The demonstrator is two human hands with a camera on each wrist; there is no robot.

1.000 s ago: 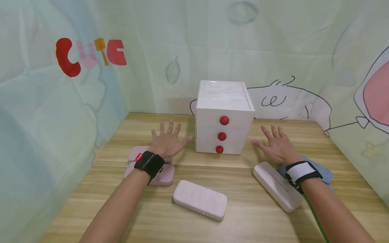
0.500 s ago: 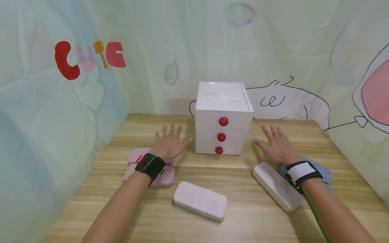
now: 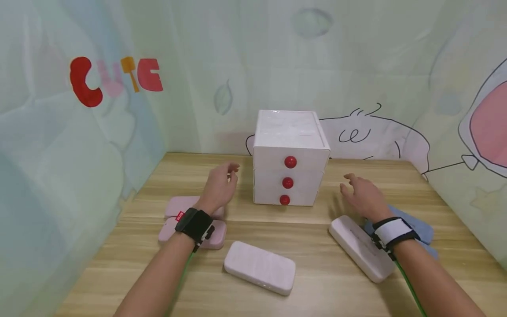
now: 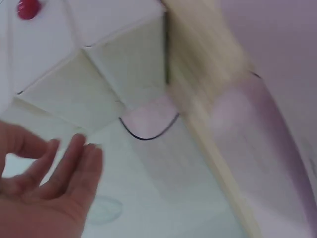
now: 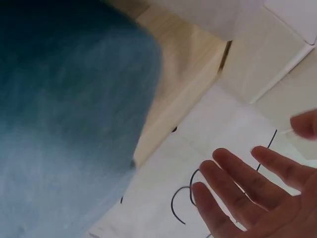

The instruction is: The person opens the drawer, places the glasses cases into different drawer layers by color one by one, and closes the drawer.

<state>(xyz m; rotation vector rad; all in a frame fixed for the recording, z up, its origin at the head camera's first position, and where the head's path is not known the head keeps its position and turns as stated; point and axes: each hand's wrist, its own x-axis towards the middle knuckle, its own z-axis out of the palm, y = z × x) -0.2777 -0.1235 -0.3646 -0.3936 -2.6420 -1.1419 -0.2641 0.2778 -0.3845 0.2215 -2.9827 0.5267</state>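
A white drawer box (image 3: 291, 130) with three red knobs stands at the back middle of the table. To its left my left hand (image 3: 219, 187) hovers with loosely bent fingers, holding nothing. Below that wrist lie two pink cases, the far one (image 3: 180, 204) and the near one (image 3: 218, 235), both partly hidden by it. On the box's other side my right hand (image 3: 365, 196) is raised, relaxed and holding nothing. Beside its wrist lie a pale case (image 3: 358, 246) and blue cases (image 3: 420, 226), partly covered by the arm. Another pale pink case (image 3: 259, 267) lies front centre.
The wooden table (image 3: 309, 233) meets a printed cloth backdrop (image 3: 206, 88) at the back and both sides. A black band (image 3: 194, 223) circles the left wrist and a white-and-black band (image 3: 394, 231) the right. A green cord (image 3: 409, 284) runs along the right forearm.
Both hands were spread flat with fingers straight; now they have lifted and their fingers bend loosely. The view has tilted slightly upward. The cases and the drawer box stay in place.
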